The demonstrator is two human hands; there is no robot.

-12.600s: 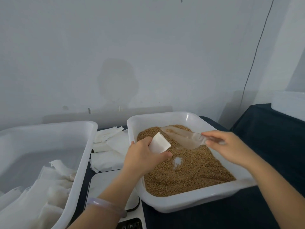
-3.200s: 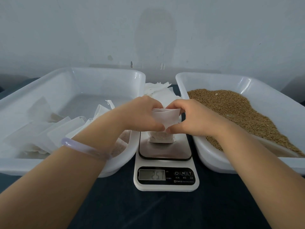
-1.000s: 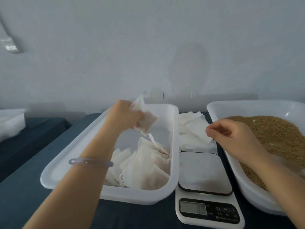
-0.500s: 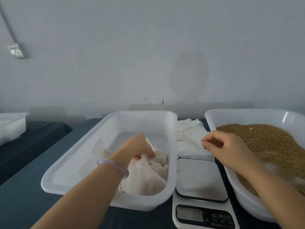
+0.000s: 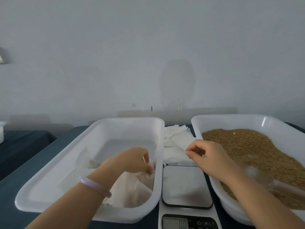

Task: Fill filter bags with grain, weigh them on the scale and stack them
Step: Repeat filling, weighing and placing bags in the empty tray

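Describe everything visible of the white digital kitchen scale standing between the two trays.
The white digital kitchen scale has a pale, rounded-square platform edged in black, and the platform is bare. In front sits a black panel with a grey display, its digits unreadable, and three button symbols; the frame edge cuts it off. It lies flat on the dark blue cloth, between the white plastic tray of filled bags and the white tray of grain. No hand touches it; the right hand hangs above its far right corner.
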